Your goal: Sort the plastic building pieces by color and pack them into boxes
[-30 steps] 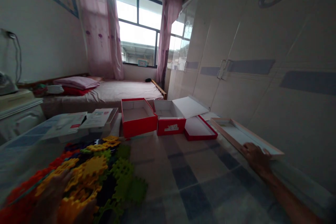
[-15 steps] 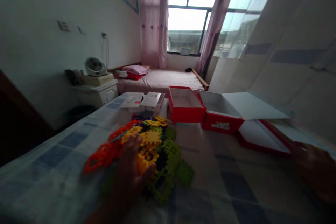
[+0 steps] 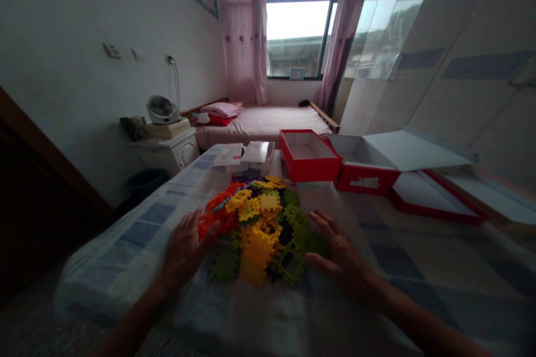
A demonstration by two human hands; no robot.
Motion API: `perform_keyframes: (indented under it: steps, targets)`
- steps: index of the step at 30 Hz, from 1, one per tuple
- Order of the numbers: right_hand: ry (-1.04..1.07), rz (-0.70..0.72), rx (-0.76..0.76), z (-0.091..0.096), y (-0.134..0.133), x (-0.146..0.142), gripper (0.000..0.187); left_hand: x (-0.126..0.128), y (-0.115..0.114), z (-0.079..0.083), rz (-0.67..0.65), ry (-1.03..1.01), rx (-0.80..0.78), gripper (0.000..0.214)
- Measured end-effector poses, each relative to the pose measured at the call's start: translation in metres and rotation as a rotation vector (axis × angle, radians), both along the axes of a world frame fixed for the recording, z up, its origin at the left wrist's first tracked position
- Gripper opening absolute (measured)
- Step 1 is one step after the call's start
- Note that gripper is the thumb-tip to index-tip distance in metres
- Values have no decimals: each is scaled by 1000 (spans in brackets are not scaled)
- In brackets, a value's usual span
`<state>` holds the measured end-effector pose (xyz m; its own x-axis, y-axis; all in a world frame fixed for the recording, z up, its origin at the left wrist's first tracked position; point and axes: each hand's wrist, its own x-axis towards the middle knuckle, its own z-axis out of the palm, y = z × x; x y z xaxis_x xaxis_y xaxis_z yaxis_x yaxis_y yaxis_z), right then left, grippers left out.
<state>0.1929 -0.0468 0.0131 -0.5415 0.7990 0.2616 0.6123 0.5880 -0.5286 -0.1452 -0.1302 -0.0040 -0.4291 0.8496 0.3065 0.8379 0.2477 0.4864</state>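
A heap of interlocking plastic tiles (image 3: 257, 223) in orange, yellow, green and dark colours lies on a checked bedspread (image 3: 419, 268). My left hand (image 3: 184, 245) rests at the heap's left edge with fingers spread, touching the orange pieces. On the right side of the heap my right hand (image 3: 339, 251) lies with fingers spread, next to the green pieces. Neither hand holds anything.
Behind the heap lie a white box with papers (image 3: 247, 156), an open red box (image 3: 310, 155), a second red box with its white lid up (image 3: 368, 170) and a flat red lid (image 3: 431, 201). A nightstand with a fan (image 3: 163, 134) stands left; a wardrobe (image 3: 460, 67) is right.
The view swung left and down. My right hand left the flat tray at the right and came to the heap's right side. My left hand moved to the heap's left edge.
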Motion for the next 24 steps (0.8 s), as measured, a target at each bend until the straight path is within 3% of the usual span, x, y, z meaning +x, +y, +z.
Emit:
perform_keyframes:
  steps: [6,10,15,20,24]
  targets:
    - [-47,-2,28,-13,-9,-22,92,42,3,9,-118,-165,63,83]
    - [-25,-44,23,-4,-4,-22,78,63,8,11,-184,-119,98,84]
    - [34,-104,7,6,47,-18,49,73,14,11,-308,11,152,77]
    - [103,-113,-106,0,107,-30,52,72,16,6,-302,75,181,74]
    - [138,-81,-82,-5,130,-47,52,71,17,-1,-288,113,221,76]
